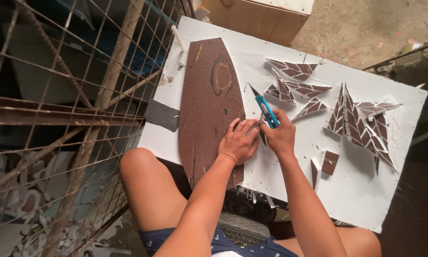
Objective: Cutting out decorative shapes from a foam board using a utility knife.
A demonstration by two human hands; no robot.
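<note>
My right hand [280,135] grips a blue utility knife [266,110], blade pointing away from me. My left hand [240,141] presses flat on the right edge of a long brown pointed sheet [209,109] with yellow marks, and seems to pin a small brown piece [262,137] between the two hands. The sheet lies on a white board [357,190] resting over my knees.
Several cut triangular brown pieces with a white zigzag pattern [361,126] lie to the right, others [292,70] further back. Two small brown offcuts [329,163] sit near the front edge. A dark grey scrap [162,115], a rusty wire mesh [71,95] at left, a cardboard box [261,16] behind.
</note>
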